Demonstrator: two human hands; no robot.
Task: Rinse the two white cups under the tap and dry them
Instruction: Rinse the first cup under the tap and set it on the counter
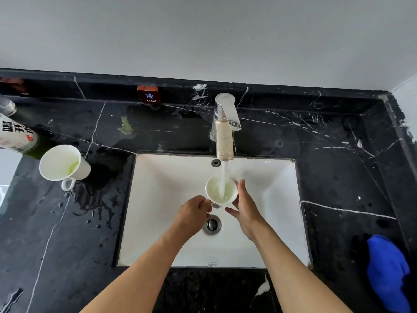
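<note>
One white cup (214, 194) sits under the running tap (223, 132), above the white sink (266, 218). Water streams into it and the water inside looks greenish. My left hand (194, 214) grips the cup's handle from the left. My right hand (244, 205) lies against the cup's right side with its fingers mostly straight. The second white cup (62, 164) stands on the black counter at the left, handle toward me, with green residue inside. A blue cloth (388, 272) lies on the counter at the right.
The black marble counter (74, 240) is wet with splashes left of the sink. A white labelled bottle (14, 136) lies at the far left. A drain (212, 224) sits in the sink floor. A "COLD" tag (149, 94) stands on the back ledge.
</note>
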